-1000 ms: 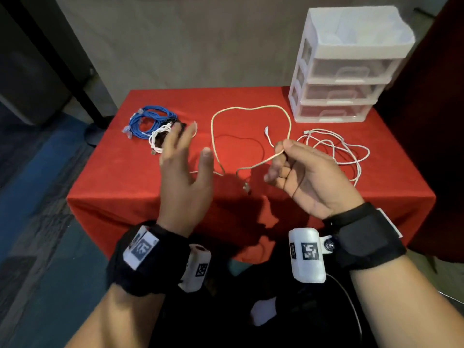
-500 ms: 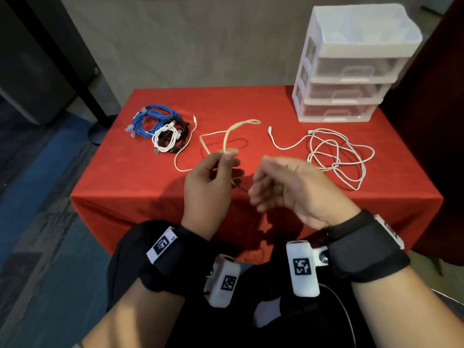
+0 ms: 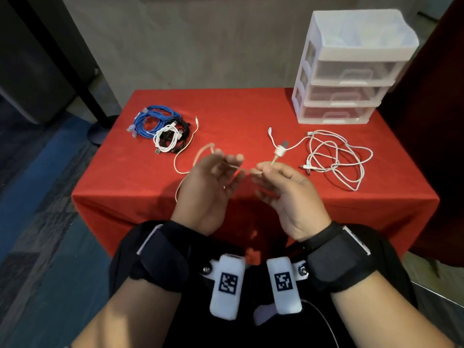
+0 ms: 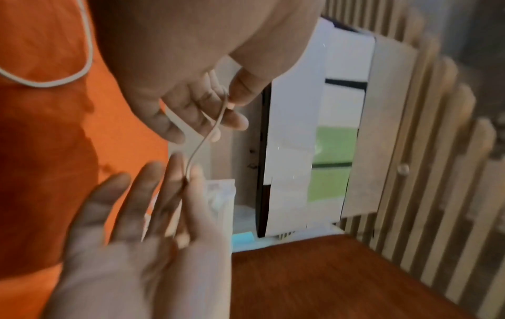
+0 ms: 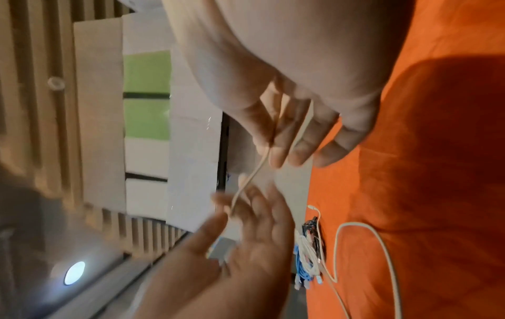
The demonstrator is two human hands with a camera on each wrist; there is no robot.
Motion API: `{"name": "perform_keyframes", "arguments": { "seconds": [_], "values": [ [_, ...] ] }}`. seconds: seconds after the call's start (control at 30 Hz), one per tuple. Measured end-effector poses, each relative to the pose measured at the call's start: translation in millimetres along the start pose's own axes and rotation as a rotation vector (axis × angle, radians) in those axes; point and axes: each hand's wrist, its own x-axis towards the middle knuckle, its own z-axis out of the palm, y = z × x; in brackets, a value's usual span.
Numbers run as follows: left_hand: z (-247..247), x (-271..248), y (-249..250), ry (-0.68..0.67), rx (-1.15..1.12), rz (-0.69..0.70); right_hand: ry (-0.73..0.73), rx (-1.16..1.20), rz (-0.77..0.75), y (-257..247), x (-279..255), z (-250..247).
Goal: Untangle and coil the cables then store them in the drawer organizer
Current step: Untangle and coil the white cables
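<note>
A beige cable trails from the red table up into my hands above the front edge. My left hand pinches it between thumb and forefinger, as the right wrist view shows at that hand. A short span runs across to my right hand, which pinches the cable just below its white USB plug; the left wrist view shows this pinch. The white drawer organizer stands at the back right with all three drawers closed.
A loose tangled white cable lies right of my hands. At the back left sit a coiled blue cable and a white and black bundle. The beige cable's far end reaches beside that bundle.
The wide beige loop on the table has been drawn in toward my hands. My left hand went from open to pinching the cable, and my right hand now holds it near the plug.
</note>
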Motion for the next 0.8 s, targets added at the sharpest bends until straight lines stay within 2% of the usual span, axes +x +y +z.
{"name": "perform_keyframes", "arguments": {
  "seconds": [0.07, 0.17, 0.23, 0.3, 0.37, 0.43, 0.47, 0.53, 0.6, 0.7, 0.8],
  "values": [
    [-7.6, 4.7, 14.6, 0.065, -0.036, 0.021, 0.060, 0.110, -0.008, -3.3, 3.4, -6.8],
    [-17.3, 10.6, 23.8, 0.126, 0.057, 0.051, 0.066, 0.247, -0.003, -13.9, 8.0, -19.9],
    [-18.0, 11.6, 21.3, 0.139, 0.268, 0.050, 0.041, 0.167, -0.036, -17.9, 9.3, -21.4],
    [-13.7, 8.6, 15.6, 0.114, 0.490, 0.003, 0.034, -0.065, -0.160, -19.2, 9.5, -17.3],
    [-8.5, 3.7, 15.0, 0.013, 0.706, -0.067, 0.026, -0.375, -0.361, -21.6, 9.4, -13.3],
    [-6.0, -1.9, 19.2, -0.144, 1.147, -0.045, -0.028, -0.624, -0.504, -23.7, 7.4, -7.9],
    [-4.5, -4.7, 21.5, -0.217, 1.355, -0.020, -0.064, -0.696, -0.544, -23.4, 5.5, -4.7],
    [-0.9, -9.3, 21.9, -0.335, 1.580, -0.027, -0.134, -0.769, -0.633, -20.7, 1.0, 1.1],
    [2.5, -12.9, 19.6, -0.443, 1.712, -0.026, -0.253, -0.786, -0.627, -16.3, -1.9, 4.2],
    [-1.8, -13.4, 24.8, -0.562, 1.784, 0.100, -0.415, -0.800, -0.539, -12.4, -1.0, 0.0],
    [-13.4, -8.0, 34.4, -0.494, 1.682, 0.247, -0.284, -0.900, -0.570, -7.3, 6.8, -11.3]
  ]
}}
